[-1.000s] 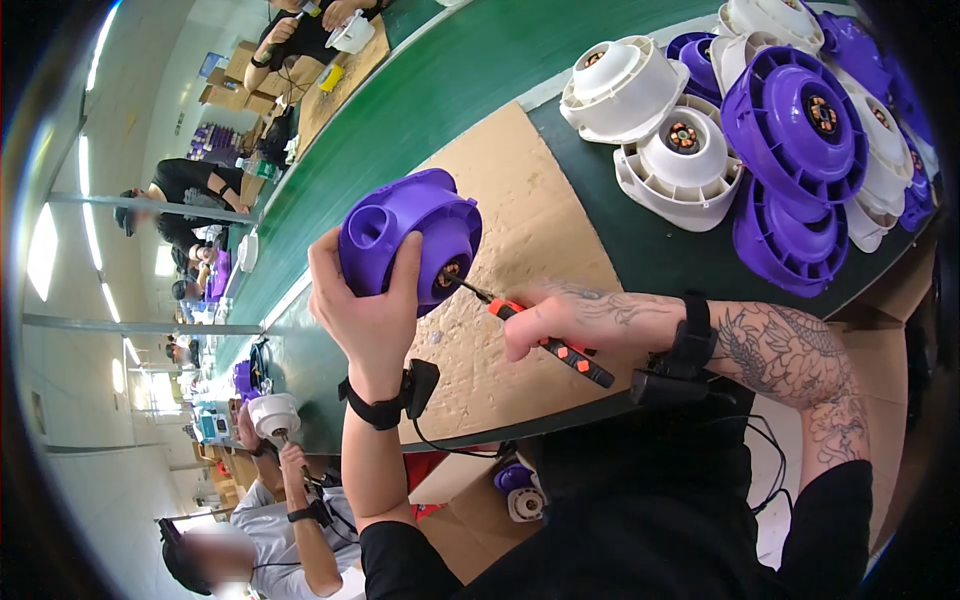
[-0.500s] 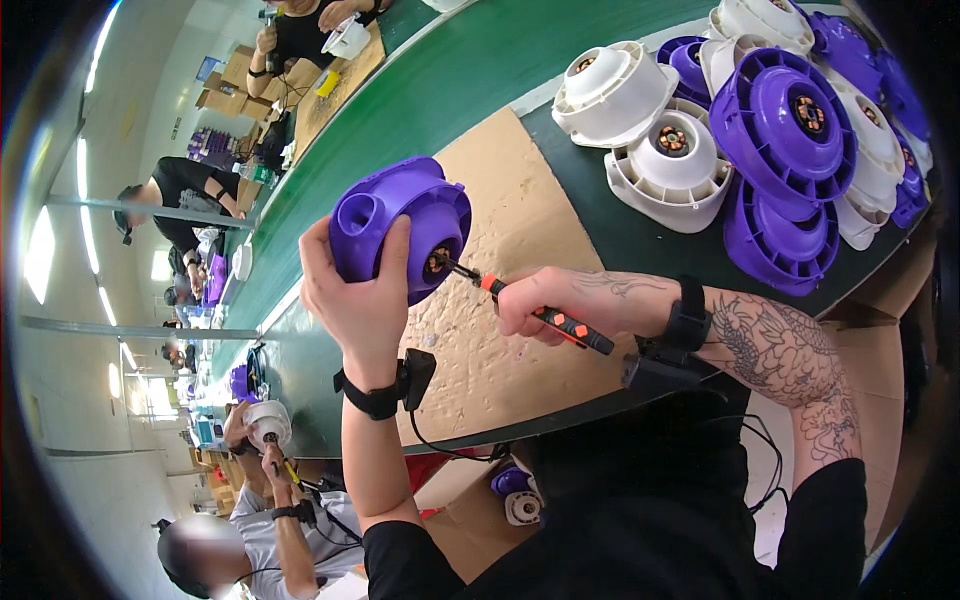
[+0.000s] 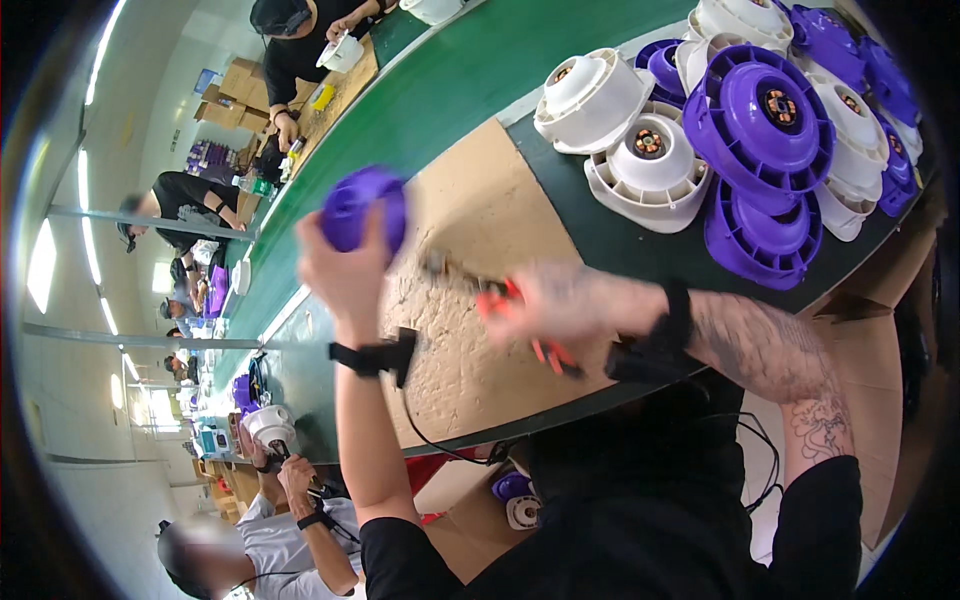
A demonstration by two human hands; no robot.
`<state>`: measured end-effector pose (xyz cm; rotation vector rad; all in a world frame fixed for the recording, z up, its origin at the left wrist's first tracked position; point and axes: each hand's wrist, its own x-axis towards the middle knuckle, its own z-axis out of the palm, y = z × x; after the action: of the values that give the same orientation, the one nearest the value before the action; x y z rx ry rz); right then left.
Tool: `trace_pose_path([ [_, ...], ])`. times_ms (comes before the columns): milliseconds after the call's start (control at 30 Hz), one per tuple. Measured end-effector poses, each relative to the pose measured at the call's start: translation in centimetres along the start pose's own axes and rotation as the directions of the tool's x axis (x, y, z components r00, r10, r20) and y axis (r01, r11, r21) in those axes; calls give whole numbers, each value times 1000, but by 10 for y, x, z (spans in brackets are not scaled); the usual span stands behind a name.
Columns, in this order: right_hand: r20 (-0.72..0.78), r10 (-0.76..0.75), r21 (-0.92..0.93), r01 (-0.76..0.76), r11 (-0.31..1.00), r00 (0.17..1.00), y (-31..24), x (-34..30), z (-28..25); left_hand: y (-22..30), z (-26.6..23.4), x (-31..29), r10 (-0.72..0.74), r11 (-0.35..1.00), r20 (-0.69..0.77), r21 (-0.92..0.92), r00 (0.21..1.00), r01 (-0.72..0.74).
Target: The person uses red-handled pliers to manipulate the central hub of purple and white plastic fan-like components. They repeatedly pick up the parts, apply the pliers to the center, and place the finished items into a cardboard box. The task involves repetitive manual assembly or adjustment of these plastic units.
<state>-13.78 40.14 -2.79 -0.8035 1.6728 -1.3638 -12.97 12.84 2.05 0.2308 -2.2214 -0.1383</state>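
My left hand [image 3: 345, 270] is wrapped round a purple plastic housing [image 3: 362, 208], raised over the left edge of the cardboard sheet [image 3: 490, 200]. Blur smears the housing's details. My right hand [image 3: 555, 300] grips pliers [image 3: 492, 292] with black and orange handles, pointing left above the cardboard. At the jaws' end shows a small dark, brownish piece [image 3: 436, 264], too blurred to name. A gap separates the jaws from the housing.
To the right, purple housings [image 3: 765, 115] and white housings [image 3: 655, 165] with copper coils are piled on the green table [image 3: 440, 90]. A cardboard box [image 3: 850, 370] stands beyond its right edge. Co-workers [image 3: 290, 540] handle white parts at the left and far side.
The pliers have come away from the housing's coil centre, with a small dark piece now at their tip. My left hand has turned the housing and shifted it slightly left.
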Motion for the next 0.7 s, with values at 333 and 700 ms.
trace_pose_path([
  [333,135,-2,220,-28,975,991,10,-32,-13,-85,-37,-21,-441,316,723,-429,531,847],
  [700,178,-101,382,26,924,979,2,-38,-17,-9,-33,-25,-121,718,552,-525,825,456],
])
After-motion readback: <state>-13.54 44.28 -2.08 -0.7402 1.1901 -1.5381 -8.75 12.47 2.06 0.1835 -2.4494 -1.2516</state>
